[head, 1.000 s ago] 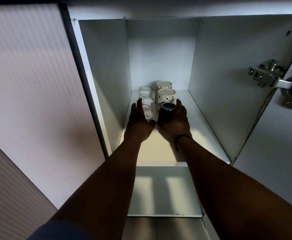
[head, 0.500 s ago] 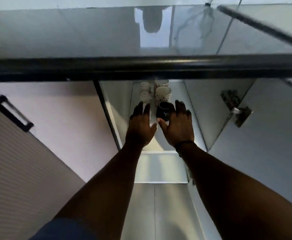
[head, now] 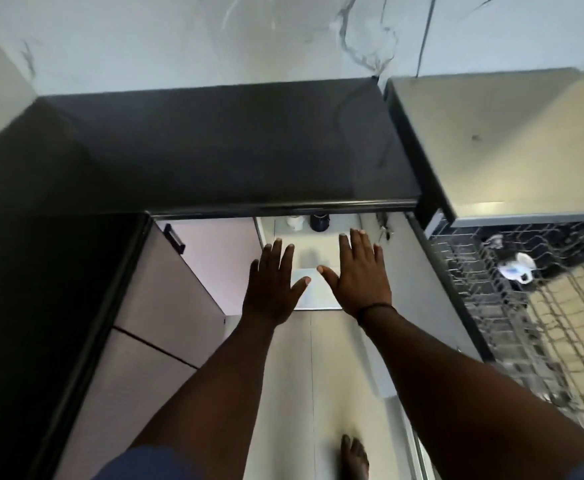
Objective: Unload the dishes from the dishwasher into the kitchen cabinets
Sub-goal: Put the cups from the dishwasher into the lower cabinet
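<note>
Both hands are empty and out in front of the low cabinet [head: 318, 258], so I'd judge this the gap between one dish put away and the next one fetched. The left hand [head: 274, 285] has its fingers straight and spread, thumb out, touching nothing I can see. The right hand [head: 358, 271] is the same: flat, fingers spread, clear of the shelf, a dark band at the wrist.

Under the edge of the black counter [head: 214, 143], at the back of the shelf, a dark cup [head: 319, 222] stands just beside a white cup [head: 295, 222]; only their lower parts show.

To the right the dishwasher rack [head: 512, 306] is pulled out, and a white dish [head: 519, 268] lies in it near the back; I can't tell what sort it is. Most of the wire seems bare, so the job looks well along.

The next move, I'd guess, is a turn to the right and a reach over the rack's rim for that white piece, mind the tines.
</note>
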